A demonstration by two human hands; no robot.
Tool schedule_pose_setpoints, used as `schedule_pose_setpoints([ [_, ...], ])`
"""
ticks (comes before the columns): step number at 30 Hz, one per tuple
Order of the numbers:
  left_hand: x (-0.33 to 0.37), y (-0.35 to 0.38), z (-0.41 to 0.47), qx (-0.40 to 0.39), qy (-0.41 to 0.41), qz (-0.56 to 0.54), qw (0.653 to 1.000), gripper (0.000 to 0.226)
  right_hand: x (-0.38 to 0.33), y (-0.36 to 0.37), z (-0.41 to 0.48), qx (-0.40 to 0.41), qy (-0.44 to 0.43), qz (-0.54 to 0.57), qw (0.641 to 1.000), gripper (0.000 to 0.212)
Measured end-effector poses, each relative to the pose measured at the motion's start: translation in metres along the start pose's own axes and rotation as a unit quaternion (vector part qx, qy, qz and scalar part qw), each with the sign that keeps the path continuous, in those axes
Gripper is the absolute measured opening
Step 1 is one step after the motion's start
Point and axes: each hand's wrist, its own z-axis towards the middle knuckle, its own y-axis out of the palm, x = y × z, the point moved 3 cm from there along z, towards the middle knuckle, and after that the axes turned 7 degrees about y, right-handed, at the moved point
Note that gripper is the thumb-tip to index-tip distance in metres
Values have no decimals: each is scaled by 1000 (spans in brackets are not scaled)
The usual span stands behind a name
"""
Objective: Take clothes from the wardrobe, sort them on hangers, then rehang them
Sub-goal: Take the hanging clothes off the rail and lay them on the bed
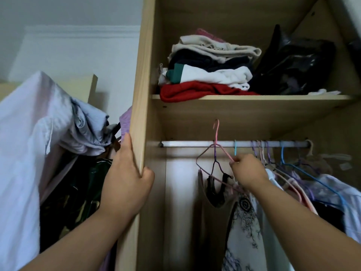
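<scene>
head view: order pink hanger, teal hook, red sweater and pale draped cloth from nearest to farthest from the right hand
1. pink hanger: pinched in the grip of the right hand, touching.
2. teal hook: on the rail, just above the hand.
3. red sweater: up on the shelf, above and to the left.
4. pale draped cloth: far left, outside the wardrobe.

Dim, soft, bluish light comes from the left; the wall (78,55) is brightest and the wardrobe (140,75) interior shadowed. Wide-angle distortion splays its panels. The right hand (248,171) and hanger (216,133) look slightly blurred.
</scene>
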Motion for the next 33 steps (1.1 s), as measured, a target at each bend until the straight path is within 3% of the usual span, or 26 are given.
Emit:
schedule_pose_setpoints([
  [6,6,-5,-1,-53,-23,44,997,92,20,-65,-50,24,-38,3,999,19],
  [8,14,-3,-7,-63,39,153,985,95,27,-89,-66,27,-46,20,998,16],
  [10,30,5,-16,-64,120,194,972,93,35,-115,-81,29,-47,43,998,13],
  [12,54,21,-31,-97,185,153,966,91,51,-144,-104,36,-35,58,997,13],
  [15,91,50,-54,-177,213,18,961,80,79,-179,-143,20,7,114,993,13],
  [17,107,70,-64,-233,200,-53,950,75,93,-196,-174,3,39,131,991,16],
  [20,123,103,-79,-255,185,-127,940,67,106,-221,-223,-1,77,104,992,20],
  [23,133,140,-117,-341,136,-177,913,63,112,-247,-281,22,136,71,988,21],
  [27,155,162,-179,-374,153,-271,874,21,107,-266,-366,81,227,-13,970,20],
  [30,172,157,-230,-408,184,-368,815,25,97,-265,-434,148,279,-139,939,10],
  [33,185,137,-291,-436,222,-422,763,26,86,-256,-517,250,367,-219,869,4],
])
